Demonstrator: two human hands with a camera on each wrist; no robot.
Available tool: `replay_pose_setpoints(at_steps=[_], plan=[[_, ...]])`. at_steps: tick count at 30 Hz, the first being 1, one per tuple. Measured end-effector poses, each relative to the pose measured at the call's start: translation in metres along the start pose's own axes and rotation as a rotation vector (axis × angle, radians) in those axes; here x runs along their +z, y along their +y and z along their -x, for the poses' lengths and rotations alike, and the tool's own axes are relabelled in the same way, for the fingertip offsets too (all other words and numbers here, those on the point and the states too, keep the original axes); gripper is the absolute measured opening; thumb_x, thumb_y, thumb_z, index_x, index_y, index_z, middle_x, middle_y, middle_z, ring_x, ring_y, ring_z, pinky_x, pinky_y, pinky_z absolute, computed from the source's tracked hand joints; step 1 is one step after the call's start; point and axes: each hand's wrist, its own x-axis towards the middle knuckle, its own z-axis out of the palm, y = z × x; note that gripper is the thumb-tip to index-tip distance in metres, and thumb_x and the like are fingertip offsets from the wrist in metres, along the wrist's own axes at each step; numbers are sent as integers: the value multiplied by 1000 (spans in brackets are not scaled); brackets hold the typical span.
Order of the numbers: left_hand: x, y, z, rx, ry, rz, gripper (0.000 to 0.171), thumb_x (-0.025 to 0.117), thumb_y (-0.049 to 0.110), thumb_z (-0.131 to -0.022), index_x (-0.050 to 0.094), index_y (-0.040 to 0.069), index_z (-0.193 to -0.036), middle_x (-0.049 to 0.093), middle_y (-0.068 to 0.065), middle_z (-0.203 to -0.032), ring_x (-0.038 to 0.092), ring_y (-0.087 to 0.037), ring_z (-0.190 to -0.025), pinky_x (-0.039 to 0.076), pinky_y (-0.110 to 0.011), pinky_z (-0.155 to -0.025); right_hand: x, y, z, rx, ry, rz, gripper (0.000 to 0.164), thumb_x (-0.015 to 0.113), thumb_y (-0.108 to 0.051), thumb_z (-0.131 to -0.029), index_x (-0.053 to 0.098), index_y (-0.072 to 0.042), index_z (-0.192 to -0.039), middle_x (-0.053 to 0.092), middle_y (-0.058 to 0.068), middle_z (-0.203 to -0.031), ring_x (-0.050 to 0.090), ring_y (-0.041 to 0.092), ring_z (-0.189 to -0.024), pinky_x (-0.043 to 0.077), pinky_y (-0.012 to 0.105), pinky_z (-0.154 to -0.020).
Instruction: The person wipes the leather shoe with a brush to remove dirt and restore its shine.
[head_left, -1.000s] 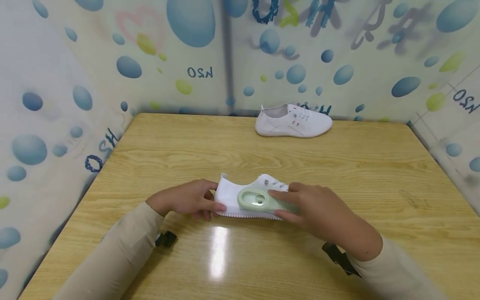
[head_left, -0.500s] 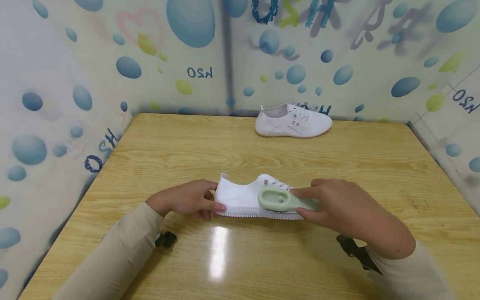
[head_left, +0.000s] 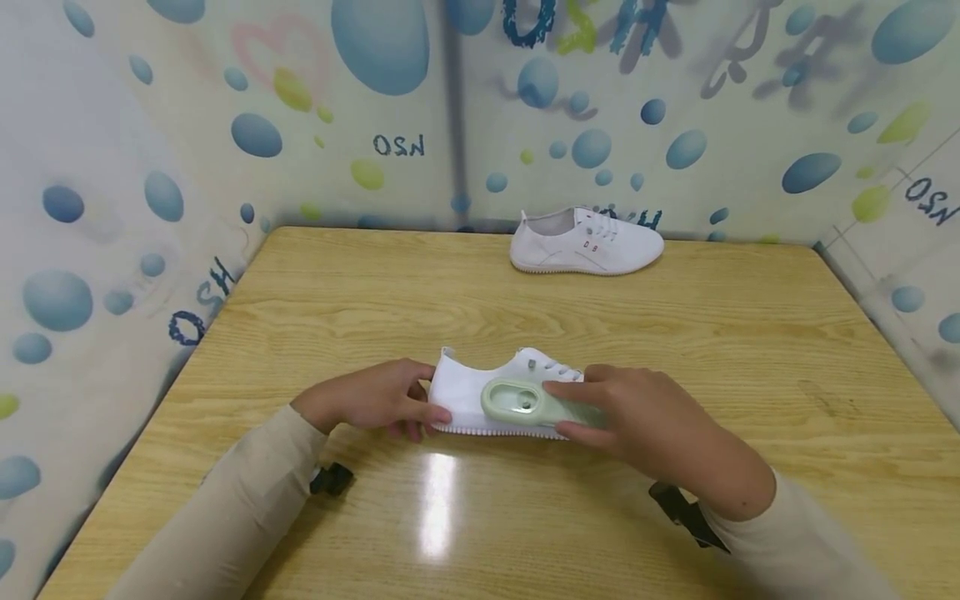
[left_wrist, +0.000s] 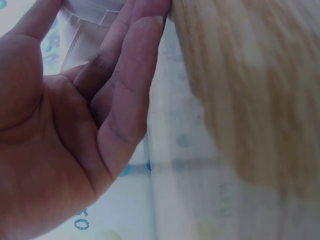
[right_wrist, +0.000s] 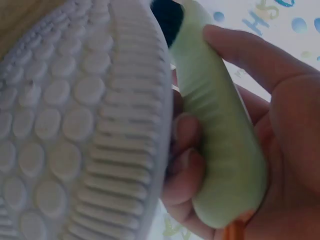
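A white lace-up shoe [head_left: 457, 392] sits near the middle of the table, its heel to the left. My left hand [head_left: 382, 396] grips the heel between thumb and fingers; in the left wrist view the hand [left_wrist: 75, 120] is curled at the shoe's back end. My right hand [head_left: 645, 421] holds a pale green brush [head_left: 517, 402] by its handle, with the brush head against the shoe's near side. The right wrist view shows the green handle [right_wrist: 220, 130] in my fingers, dark bristles [right_wrist: 169, 20] at its top, and the shoe's studded sole [right_wrist: 75, 125] beside it.
A second white shoe [head_left: 585, 246] stands at the table's back edge, against the patterned wall [head_left: 322, 125]. Wood-grain tabletop [head_left: 360, 292] lies around the near shoe. Dark wrist straps [head_left: 332, 479] show at both sleeves.
My right hand slid the brush right toward the toe, then back left toward the heel along the shoe's side. The left hand and both shoes have stayed in place.
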Motion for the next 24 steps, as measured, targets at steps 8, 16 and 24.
replay_pose_setpoints(at_steps=[8, 16, 24], plan=[[1, 0, 0, 4, -4, -4, 38, 70, 38, -94, 59, 9, -116, 74, -9, -82, 72, -22, -69, 58, -37, -59, -11, 8, 6, 41, -48, -14, 41, 73, -41, -90, 68, -28, -129, 57, -8, -79, 42, 7, -60, 35, 23, -51], [0, 0, 0, 8, -2, -4, 38, 70, 37, -94, 59, 9, -116, 74, -9, -81, 72, -23, -68, 58, -37, -59, -19, 16, 14, 46, -29, -36, 37, 75, -39, -89, 71, -29, -124, 51, -10, -72, 38, 6, -58, 33, 23, -50], [0, 1, 2, 17, 1, -6, 36, 69, 36, -94, 60, 9, -116, 74, -9, -81, 72, -23, -68, 58, -37, -60, -1, 2, 3, -4, 10, -9, 42, 75, -39, -89, 68, -29, -129, 63, -3, -87, 47, 7, -64, 40, 23, -56]])
